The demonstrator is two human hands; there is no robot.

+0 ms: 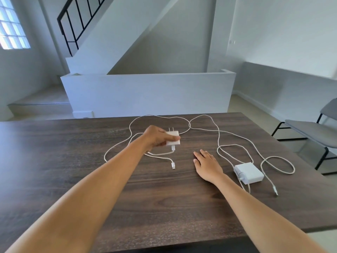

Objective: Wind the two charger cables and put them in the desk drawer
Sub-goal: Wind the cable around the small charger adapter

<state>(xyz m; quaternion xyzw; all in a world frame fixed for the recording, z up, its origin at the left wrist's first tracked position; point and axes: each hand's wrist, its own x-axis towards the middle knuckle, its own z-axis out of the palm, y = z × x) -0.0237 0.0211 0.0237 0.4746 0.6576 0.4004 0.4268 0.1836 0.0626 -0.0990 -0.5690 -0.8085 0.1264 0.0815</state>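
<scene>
Left hand point(156, 136) covers the near side of the small white charger point(173, 138); thumb on top, fingers curled round it, prongs pointing away from the person. Whether it is lifted off the dark wood desk point(73, 161) cannot be told. Its thin cable point(160, 117) loops beyond and beneath that hand, partly hidden by the wrist; free plug point(173, 165) lies just nearer than the hand. Right hand point(207, 166) rests flat, fingers straight, holding nothing. Just right of it sits the larger white power brick point(249, 172), its cable point(277, 166) sprawled further right. No legible markings. Drawer not visible. Grey chair point(313, 128) beyond the desk's right edge.
</scene>
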